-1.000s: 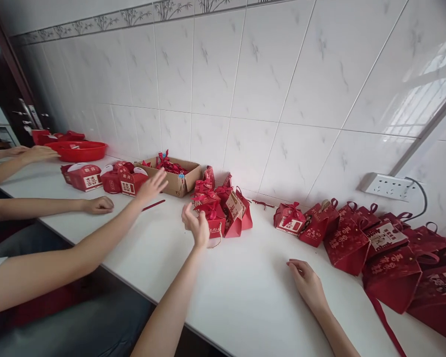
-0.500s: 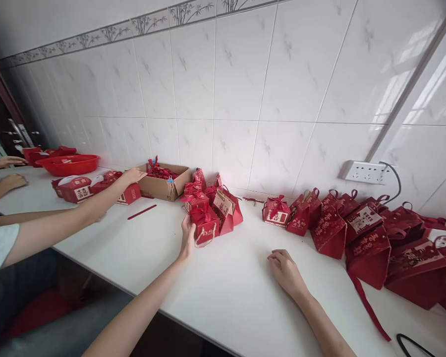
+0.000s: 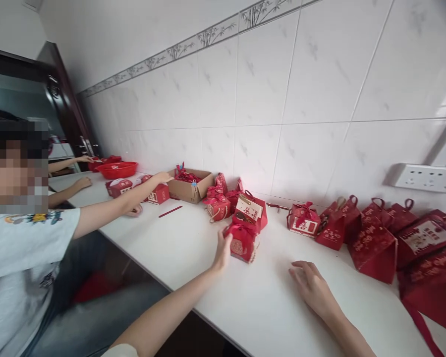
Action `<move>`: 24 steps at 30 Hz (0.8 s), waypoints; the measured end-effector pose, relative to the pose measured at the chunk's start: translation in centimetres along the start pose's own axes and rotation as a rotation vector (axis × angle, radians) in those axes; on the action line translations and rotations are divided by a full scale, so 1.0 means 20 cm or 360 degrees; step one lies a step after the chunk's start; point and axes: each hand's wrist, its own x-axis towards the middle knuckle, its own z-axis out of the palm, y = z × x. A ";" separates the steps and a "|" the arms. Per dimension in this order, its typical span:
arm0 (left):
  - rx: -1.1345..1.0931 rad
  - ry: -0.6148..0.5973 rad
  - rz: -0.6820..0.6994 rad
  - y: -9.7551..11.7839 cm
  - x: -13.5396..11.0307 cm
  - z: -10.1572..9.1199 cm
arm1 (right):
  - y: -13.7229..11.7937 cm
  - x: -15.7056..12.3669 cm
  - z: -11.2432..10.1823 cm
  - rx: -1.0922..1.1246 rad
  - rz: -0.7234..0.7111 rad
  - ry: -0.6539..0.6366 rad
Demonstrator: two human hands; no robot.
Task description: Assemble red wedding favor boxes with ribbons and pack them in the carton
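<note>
My left hand (image 3: 223,248) grips the left side of a small red gift box (image 3: 242,241) with a ribbon, which stands on the white counter (image 3: 193,258) a little in front of a cluster of similar red boxes (image 3: 230,201). My right hand (image 3: 314,287) rests on the counter to the right of that box, fingers loosely spread, holding nothing. A red box with a tag (image 3: 253,210) stands just behind the gripped one.
A row of red gift bags (image 3: 375,238) lines the tiled wall at right, under a socket strip (image 3: 425,177). A cardboard box (image 3: 191,186) and more red boxes (image 3: 158,193) sit at left. A person in a grey shirt (image 3: 18,267) reaches toward them; other hands rest near a red basin (image 3: 118,169).
My left hand has drawn the small red box out of the cluster toward me. The view has swung left, bringing the neighbouring person into sight. My right hand has stayed on the counter.
</note>
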 end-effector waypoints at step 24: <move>-0.0097 -0.0569 0.0066 -0.17 0.02 0.33 | -0.11 0.02 0.02 0.1088 0.0234 0.0066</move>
